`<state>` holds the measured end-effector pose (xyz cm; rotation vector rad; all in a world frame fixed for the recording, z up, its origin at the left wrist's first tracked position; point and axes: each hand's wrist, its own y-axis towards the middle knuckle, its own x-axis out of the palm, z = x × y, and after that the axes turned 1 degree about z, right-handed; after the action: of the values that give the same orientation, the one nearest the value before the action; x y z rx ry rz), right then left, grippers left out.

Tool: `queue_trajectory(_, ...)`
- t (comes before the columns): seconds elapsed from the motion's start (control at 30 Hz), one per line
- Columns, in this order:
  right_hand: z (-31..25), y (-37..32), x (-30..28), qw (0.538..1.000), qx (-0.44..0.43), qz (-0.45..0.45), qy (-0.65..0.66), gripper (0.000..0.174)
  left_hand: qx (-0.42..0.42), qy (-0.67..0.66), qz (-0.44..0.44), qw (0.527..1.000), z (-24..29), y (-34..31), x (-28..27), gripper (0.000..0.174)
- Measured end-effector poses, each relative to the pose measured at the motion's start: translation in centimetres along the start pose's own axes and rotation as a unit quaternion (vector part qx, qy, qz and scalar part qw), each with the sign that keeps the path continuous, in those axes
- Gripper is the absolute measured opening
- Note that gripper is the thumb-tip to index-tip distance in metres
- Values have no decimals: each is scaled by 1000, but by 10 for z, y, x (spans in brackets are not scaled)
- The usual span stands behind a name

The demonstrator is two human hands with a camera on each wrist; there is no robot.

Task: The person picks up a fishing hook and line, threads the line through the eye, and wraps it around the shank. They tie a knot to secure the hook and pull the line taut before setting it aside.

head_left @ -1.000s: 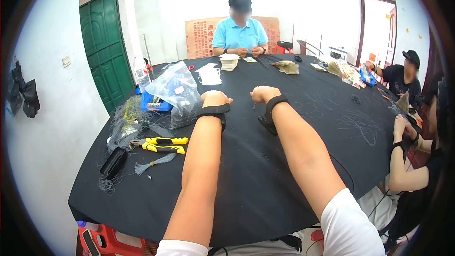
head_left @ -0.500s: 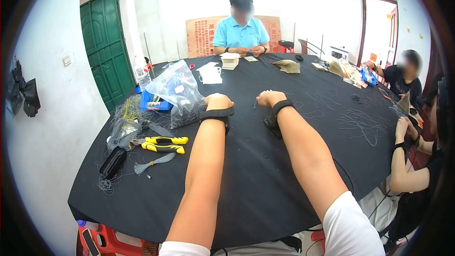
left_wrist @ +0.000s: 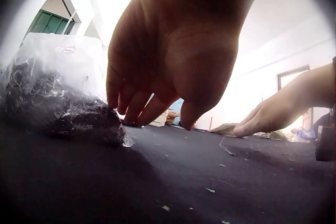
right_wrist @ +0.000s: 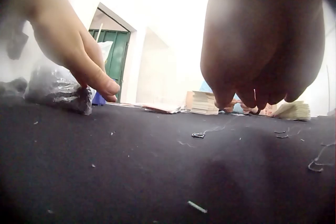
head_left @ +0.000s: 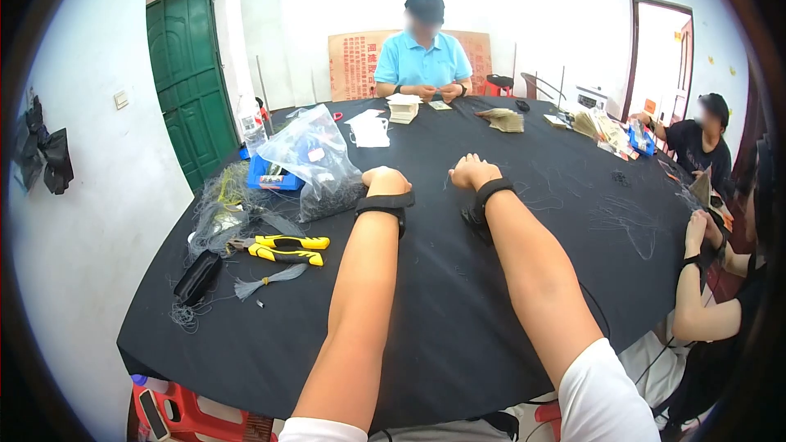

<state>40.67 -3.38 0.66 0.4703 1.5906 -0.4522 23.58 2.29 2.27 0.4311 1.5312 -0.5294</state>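
Both hands out over the black tablecloth [head_left: 442, 319], black straps on both wrists. Left hand [head_left: 385, 181] is palm down, fingers loosely extended and pointing down, thumb spread off to one side, just beside the clear plastic bag [head_left: 309, 147] of dark strands (contact with the bag: cannot tell). Right hand [head_left: 476, 172] is also palm down, fingers relaxed and slightly bent, tips angled at the cloth (touching or hovering, cannot tell), near a small loop of thread [right_wrist: 198, 134] and other loose strands. The bag sits left of the left hand, slumped, its dark load at the bottom, blue tray [head_left: 278, 182] behind it. Nearer the wearer: yellow-and-black pliers [head_left: 286, 250], a tied grey bundle [head_left: 270, 281] and a black case [head_left: 197, 277] (long, with tangled strands around it). Across the table, a person in a light-blue shirt [head_left: 422, 61] sits behind a white stack [head_left: 403, 111]; tan papers [head_left: 503, 120] lie to the right of that. Two more people sit at the right edge.
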Motion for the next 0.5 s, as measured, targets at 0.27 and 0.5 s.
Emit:
queue_trajectory(0.27, 5, -4, 0, 1000, 1, 19, -3, 67, 9, 33, -15, 999, 4, -8, -4, 51)
queue_trajectory(0.5, 13, -4, -5, 999, 14, 53, 1, 68, -9, 13, -19, 1000, 2, 6, 7, 51)
